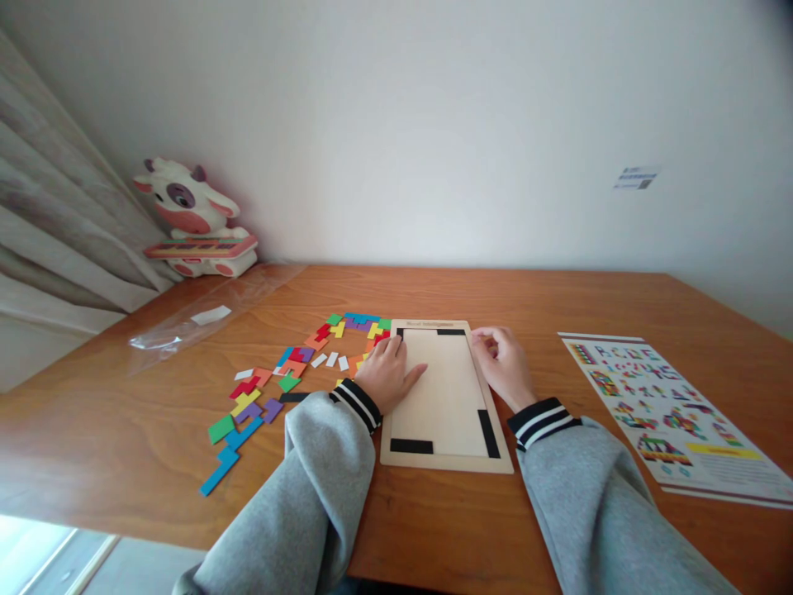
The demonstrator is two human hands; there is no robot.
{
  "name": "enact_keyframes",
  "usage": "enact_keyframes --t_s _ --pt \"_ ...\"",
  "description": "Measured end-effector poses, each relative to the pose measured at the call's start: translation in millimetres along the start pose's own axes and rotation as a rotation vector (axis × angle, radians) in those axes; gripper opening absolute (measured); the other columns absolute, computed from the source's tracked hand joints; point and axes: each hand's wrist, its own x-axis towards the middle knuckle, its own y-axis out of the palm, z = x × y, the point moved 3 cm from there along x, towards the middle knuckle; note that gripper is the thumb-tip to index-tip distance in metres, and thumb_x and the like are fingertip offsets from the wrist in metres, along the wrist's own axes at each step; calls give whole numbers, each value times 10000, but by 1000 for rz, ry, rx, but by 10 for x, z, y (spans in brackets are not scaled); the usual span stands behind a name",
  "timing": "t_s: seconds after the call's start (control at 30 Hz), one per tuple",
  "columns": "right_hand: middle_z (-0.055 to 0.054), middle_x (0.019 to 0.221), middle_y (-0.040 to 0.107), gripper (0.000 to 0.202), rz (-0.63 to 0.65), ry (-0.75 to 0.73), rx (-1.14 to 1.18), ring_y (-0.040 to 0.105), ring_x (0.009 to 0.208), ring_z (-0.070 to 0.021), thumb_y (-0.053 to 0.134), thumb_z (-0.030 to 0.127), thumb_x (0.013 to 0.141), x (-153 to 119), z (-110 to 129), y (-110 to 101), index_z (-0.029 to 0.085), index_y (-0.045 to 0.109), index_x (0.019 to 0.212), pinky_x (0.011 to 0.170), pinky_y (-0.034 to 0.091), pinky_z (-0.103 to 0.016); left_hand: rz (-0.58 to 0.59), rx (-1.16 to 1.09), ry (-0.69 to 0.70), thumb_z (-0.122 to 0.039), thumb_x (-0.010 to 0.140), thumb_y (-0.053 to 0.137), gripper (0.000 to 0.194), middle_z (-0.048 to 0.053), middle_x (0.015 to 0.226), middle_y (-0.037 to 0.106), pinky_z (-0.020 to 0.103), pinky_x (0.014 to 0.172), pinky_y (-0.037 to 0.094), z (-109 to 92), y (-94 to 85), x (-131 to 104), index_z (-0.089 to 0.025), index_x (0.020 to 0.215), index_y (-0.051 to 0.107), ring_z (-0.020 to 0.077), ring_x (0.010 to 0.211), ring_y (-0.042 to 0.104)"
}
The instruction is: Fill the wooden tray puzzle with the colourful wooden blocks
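A pale wooden puzzle tray (437, 397) lies flat on the table, with black strips in its corners. One black strip (411, 446) lies at the near left, another black strip (489, 434) along the near right side, and a third black strip (451, 332) at the far right. My left hand (389, 373) rests over the tray's left rim, fingers stretched and thumb apart. Its fingertips touch a black strip at the far left corner, mostly covered. At the right rim, my right hand (503, 364) has its fingers curled closed; anything inside them is hidden.
Coloured puzzle pieces (248, 405) spread left of the tray, some partly behind my left arm. A printed pattern sheet (669, 413) lies at the right. A clear plastic bag (186, 322) and a toy cow with a keyboard (195, 219) are at the far left, beside a curtain (55, 215).
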Motion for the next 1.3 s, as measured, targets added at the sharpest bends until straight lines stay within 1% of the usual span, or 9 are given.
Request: enact_keyframes --t_s 0.1,0.23,0.43,0.73,0.87,0.97,1.1,1.2,1.3 --pt "-107 932 639 279 7 -2 -6 596 726 -193 526 415 887 -2 10 2 175 667 891 613 493 -331 12 -13 6 -489 990 412 463 149 1280 579 425 1005 473 -5 -12 -4 -147 1277 534 297 1190 555" --pt "-102 929 642 275 22 -10 -17 598 726 -192 532 418 887 -3 16 7 179 668 887 619 495 -332 34 -21 -11 -494 994 393 459 166 1256 589 434 1020 459 -11 -21 -5 -119 1172 589 309 1213 535" --pt "-94 913 633 278 61 -25 -41 592 708 -187 521 414 890 -14 4 25 177 667 898 641 504 -342 11 -21 -28 -500 990 393 485 182 1249 590 439 1019 455 -10 10 -6 -93 1168 589 316 1204 533" --pt "-90 968 615 234 125 -37 -89 607 722 -186 533 336 853 -34 -62 32 179 664 965 726 527 -374 -7 -117 -34 -440 985 427 444 153 1358 556 427 1039 458 7 4 -7 -134 1292 524 286 1215 553" --pt "-93 977 613 226 134 -55 -100 613 740 -190 517 302 840 -36 -95 12 184 657 973 762 531 -387 6 -136 -88 -294 939 477 387 127 1341 580 442 1009 479 302 -111 -16 -155 1297 533 283 1168 593" --pt "-93 976 616 219 117 -37 -101 611 722 -190 521 314 843 -37 -93 6 189 648 971 761 535 -396 41 -177 -19 -203 840 538 388 111 1225 640 421 1008 473 647 -219 -80 -175 1224 586 265 1124 613" --pt "-95 974 610 238 107 -28 -104 604 697 -190 534 344 841 -38 -63 14 183 645 976 755 536 -414 152 -337 -26 -240 708 642 420 75 1041 668 350 903 515 1042 -248 -198 -183 1125 632 228 967 643" --pt "-97 984 608 246 107 -20 -105 602 701 -190 530 355 850 -39 -50 17 185 643 987 736 536 -410 213 -405 -89 -293 663 679 488 56 996 669 318 840 524 1163 -202 -243 -185 1137 637 209 904 643" --pt "-98 986 613 240 109 -15 -101 599 700 -190 528 340 846 -40 -48 17 186 643 989 735 535 -407 272 -441 -155 -262 633 667 505 54 987 685 297 808 526 1163 -171 -238 -176 1130 648 196 870 647"
